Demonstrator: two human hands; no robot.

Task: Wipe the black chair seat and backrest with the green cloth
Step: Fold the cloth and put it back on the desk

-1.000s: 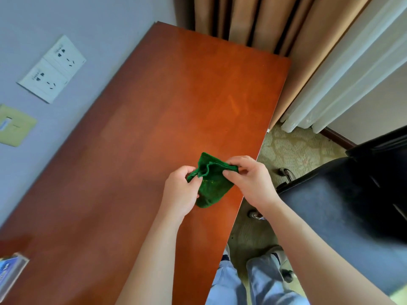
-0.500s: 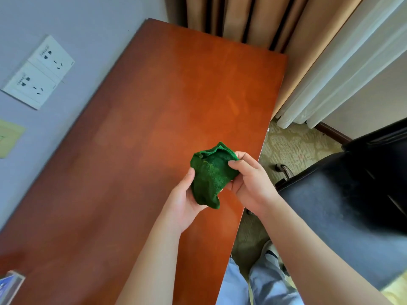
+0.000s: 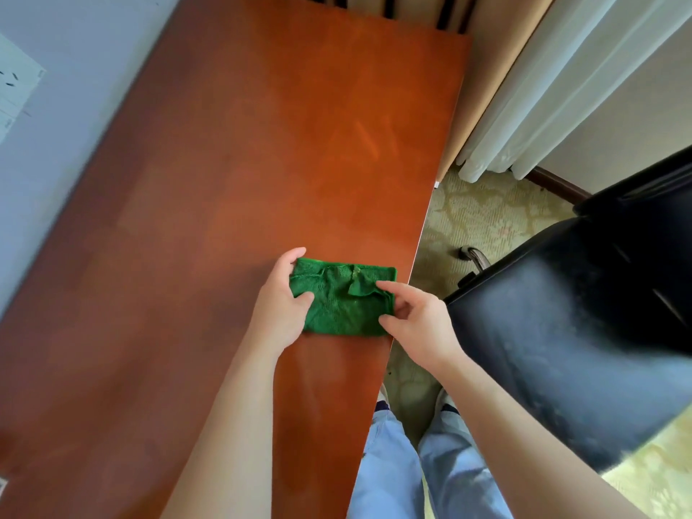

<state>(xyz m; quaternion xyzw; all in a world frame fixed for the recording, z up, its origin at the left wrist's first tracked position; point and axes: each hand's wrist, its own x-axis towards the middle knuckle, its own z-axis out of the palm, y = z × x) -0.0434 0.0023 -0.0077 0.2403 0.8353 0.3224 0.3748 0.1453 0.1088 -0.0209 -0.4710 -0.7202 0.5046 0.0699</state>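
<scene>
The green cloth (image 3: 342,303) lies folded and fairly flat on the reddish-brown desk (image 3: 232,189), close to its right edge. My left hand (image 3: 281,305) holds the cloth's left end, thumb on top and fingers curled over its upper corner. My right hand (image 3: 415,320) pinches the right end between forefinger and thumb. The black chair seat (image 3: 554,331) stands on the floor to the right of the desk, dusty grey on its surface, with the dark backrest (image 3: 651,204) rising behind it. Neither hand touches the chair.
A grey wall with white sockets (image 3: 15,88) runs along the desk's left side. Brown and white curtains (image 3: 543,88) hang at the far right. Patterned carpet (image 3: 483,222) lies between desk and chair. My legs in light-blue trousers (image 3: 412,470) stand by the desk edge.
The cloth was bunched up in both hands above the desk; now it is spread flat on the desk top with a hand at each end.
</scene>
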